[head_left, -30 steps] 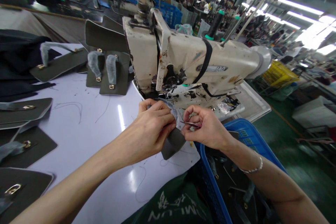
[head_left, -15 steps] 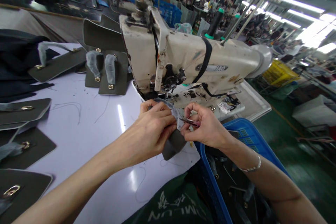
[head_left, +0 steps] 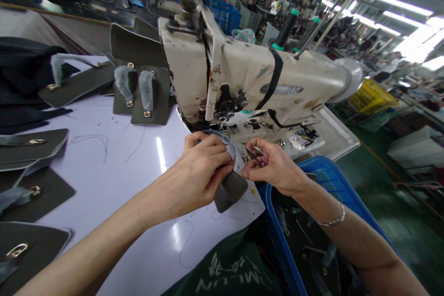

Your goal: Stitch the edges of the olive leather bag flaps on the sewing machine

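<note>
While the left hand pinches a dark panel between thumb and bent fingers, the right hand curls around a small metal tool, whose form is partly hidden by the fingers. The panel lies in front of the sewing machine, above the near corner of the white table; its rounded end projects past the left hand, and whether it touches the tabletop cannot be told. Translucent wrap shows beside the left fingertips. The right thumb is close to the panel's edge; contact is unclear.

Judged by eye, the panel is light and thin, stiff enough to keep its outline yet able to bend, as the curved upright piece at the left suggests. The wrap probably slides and crumples under pressure, so the firmer hold is on the panel's flat margin. Similar pieces carry bright metal fittings, which could scratch a smooth face. A blue basket stands beside the table, below the right forearm.
</note>
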`<state>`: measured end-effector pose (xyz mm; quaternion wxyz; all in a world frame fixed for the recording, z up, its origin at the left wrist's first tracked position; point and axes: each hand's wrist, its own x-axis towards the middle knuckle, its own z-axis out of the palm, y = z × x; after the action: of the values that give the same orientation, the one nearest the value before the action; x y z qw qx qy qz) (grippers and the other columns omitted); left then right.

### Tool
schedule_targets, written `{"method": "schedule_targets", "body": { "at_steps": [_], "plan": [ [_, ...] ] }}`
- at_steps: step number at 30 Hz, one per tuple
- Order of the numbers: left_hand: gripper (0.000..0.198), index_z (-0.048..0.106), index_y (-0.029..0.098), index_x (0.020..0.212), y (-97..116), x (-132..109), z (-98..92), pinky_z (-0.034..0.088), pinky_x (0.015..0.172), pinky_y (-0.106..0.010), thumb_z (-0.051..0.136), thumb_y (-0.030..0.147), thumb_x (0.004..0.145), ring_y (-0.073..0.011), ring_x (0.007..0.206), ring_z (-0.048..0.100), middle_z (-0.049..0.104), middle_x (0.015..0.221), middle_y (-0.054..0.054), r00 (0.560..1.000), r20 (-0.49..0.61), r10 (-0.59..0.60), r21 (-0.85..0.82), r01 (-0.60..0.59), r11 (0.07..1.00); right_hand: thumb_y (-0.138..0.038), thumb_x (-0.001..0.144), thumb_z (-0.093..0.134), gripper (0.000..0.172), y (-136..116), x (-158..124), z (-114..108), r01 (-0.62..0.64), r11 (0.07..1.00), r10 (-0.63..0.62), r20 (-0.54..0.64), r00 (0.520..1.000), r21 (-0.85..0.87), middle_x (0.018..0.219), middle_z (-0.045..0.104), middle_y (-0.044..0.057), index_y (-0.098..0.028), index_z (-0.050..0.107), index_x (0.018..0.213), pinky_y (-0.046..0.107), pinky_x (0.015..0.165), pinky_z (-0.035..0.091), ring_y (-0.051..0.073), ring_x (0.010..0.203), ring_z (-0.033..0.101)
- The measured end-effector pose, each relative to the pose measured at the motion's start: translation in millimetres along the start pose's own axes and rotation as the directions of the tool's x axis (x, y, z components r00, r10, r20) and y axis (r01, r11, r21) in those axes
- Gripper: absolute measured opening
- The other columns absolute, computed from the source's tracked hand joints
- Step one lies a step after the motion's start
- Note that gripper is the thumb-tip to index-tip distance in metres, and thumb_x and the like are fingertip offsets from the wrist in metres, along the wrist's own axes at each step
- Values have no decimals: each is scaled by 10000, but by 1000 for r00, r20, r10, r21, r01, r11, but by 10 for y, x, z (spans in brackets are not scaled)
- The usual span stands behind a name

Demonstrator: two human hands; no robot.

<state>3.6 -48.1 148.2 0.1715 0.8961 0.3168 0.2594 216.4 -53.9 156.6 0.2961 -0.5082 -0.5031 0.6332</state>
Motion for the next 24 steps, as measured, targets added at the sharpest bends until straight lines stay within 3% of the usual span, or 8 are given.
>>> {"method": "schedule_targets", "body": {
  "at_steps": [7,13,18,21,24],
  "plan": [
    [235,655,203,803,-22,-9,12,283,943,-453,485,128,947,-225,932,549,650,813,-25,1000,12,-2,-10,2,1000,-120,571,824,509,52,-8,-41,-15,1000,16,52,999,-16,693,599,-72,-201,484,942,170,551,381,63,590,533],
    [232,664,207,848,-63,-114,-1,272,981,-453,480,137,970,-227,1009,551,682,900,-35,1000,27,-6,-21,6,1000,-150,552,862,519,181,27,21,-64,988,52,87,995,138,658,581,-80,-189,501,923,180,573,426,71,579,565],
    [129,680,226,942,-56,-200,-1,281,1005,-453,556,232,977,-231,1039,570,701,990,-40,998,57,-15,-23,16,1000,-163,545,875,531,185,63,25,-14,994,5,85,996,109,684,594,-74,-193,502,922,192,579,450,81,594,593],
    [131,682,221,904,-4,-202,63,300,956,-454,572,247,970,-211,912,591,700,884,-23,996,-21,-90,-11,90,996,-168,578,871,533,139,95,-21,50,996,-52,29,998,77,713,617,-65,-198,487,947,201,609,465,88,624,609],
    [133,675,220,901,38,-168,158,311,897,-462,573,275,968,-214,866,592,708,871,-22,953,-187,-239,-19,240,971,-256,701,842,463,78,75,-89,233,972,-230,-178,957,-3,812,662,-22,-198,518,1026,235,676,498,105,702,626]
  ]
}}
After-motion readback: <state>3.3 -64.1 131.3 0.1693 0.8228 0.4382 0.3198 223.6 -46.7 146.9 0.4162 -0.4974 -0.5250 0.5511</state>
